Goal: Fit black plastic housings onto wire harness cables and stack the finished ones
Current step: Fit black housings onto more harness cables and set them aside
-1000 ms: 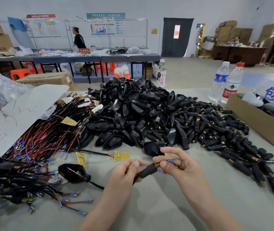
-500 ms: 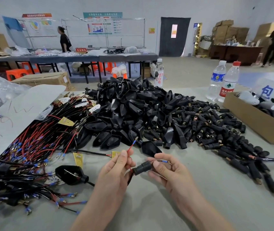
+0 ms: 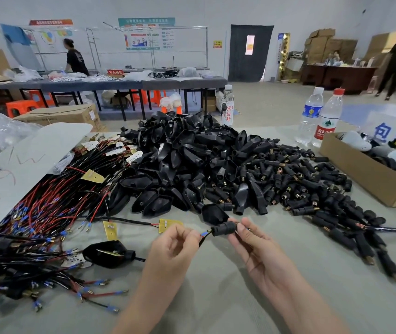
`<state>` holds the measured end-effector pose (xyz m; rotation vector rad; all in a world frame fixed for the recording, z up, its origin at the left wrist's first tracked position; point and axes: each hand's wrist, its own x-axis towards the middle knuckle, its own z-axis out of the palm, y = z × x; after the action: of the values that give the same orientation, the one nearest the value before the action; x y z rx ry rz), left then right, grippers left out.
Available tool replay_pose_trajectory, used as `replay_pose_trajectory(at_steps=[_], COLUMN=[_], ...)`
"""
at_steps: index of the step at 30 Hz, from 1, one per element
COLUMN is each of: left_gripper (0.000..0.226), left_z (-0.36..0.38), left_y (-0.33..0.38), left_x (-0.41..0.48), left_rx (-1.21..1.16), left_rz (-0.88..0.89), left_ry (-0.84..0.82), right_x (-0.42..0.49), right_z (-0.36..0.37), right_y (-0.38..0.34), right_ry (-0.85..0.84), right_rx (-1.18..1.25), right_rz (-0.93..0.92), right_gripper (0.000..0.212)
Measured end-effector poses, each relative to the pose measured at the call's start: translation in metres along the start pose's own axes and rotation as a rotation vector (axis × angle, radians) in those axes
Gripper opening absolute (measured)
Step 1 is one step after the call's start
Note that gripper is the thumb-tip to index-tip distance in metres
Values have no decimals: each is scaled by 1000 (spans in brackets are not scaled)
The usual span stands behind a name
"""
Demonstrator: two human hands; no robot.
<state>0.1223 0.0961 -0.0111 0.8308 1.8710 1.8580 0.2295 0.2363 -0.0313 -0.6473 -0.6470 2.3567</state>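
My right hand pinches a small black cylindrical housing above the table. My left hand pinches the red and blue-tipped wire ends of a cable just left of that housing. A big heap of black plastic housings lies behind my hands, with smaller barrel connectors spread to its right. Loose wire harness cables with red and black wires lie at the left. A cable with a black housing fitted lies at the lower left among other cables.
A cardboard box with odds and ends stands at the right edge. Two water bottles stand behind it. A white foam sheet leans over the cables at the left. Persons stand at distant tables.
My left hand dropped from holding a red wire upward to pinching the wire ends next to the housing. The housing in my right hand moved slightly right and up.
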Motion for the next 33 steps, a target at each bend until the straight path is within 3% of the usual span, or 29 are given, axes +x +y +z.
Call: replay_pose_trajectory(at_steps=[6,33], left_gripper=[25,22], left_z=[0,-3], left_y=[2,-2], left_x=[-2,-3], left_rx=[33,116], left_rz=[39,52], left_ry=[-24,-91], right_x=[0,-8], right_z=[0,5], right_y=[0,-5], right_ry=[4,-51], right_rx=[16,-57], right_rz=[2,-14], right_gripper=[30,25])
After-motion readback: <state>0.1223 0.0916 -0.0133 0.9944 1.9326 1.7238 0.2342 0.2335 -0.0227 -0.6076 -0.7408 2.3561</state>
